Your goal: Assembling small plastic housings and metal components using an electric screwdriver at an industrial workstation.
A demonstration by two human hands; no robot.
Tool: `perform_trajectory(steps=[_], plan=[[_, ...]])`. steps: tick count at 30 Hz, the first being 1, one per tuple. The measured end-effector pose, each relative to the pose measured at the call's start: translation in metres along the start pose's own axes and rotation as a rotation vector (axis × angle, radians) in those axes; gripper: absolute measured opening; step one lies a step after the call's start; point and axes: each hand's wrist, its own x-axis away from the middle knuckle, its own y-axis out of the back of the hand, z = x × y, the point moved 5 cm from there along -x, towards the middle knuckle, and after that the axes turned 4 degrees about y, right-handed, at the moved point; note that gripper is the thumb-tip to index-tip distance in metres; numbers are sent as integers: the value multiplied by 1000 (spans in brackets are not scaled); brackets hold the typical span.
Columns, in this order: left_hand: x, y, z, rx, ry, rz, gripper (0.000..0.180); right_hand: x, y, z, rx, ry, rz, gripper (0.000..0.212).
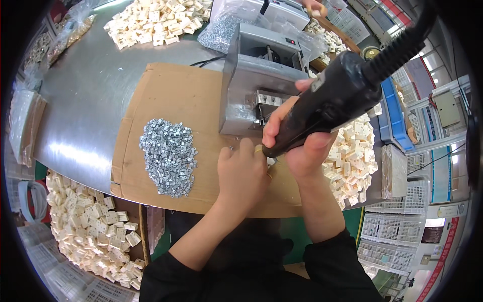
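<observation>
My right hand (307, 151) is wrapped round a black electric screwdriver (327, 108), whose cable rises to the upper right. The screwdriver slants down so that its lower end meets the fingers of my left hand (244, 173). That left hand is closed, knuckles up, on the cardboard sheet (176, 90); what it grips is mostly hidden. Just ahead of both hands stands a grey metal machine (241, 95) with a small metal block on its front. To the left lies a heap of small silvery metal pieces (168, 156), and to the right a heap of cream plastic parts (352, 161).
More cream parts lie in a far pile (158, 22) and in a box (90, 226) below the table's left edge. A clear bag of screws (219, 35) rests behind the machine. Another person's hand (314, 7) shows at the top. A blue bin (395, 116) stands right.
</observation>
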Motion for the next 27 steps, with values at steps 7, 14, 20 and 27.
perform_trajectory(steps=[7,14,20,27], plan=[[5,45,12,200,76,-191,39,18,91,22,-49,132,-60,93],[157,202,168,-123,349,-473,30,79,187,31,714,17,-153,19],[260,308,234,-1001,1020,-240,66,79,171,23,1074,-33,75,15],[198,244,202,-428,772,-371,51,65,161,25,1215,-175,319,34]])
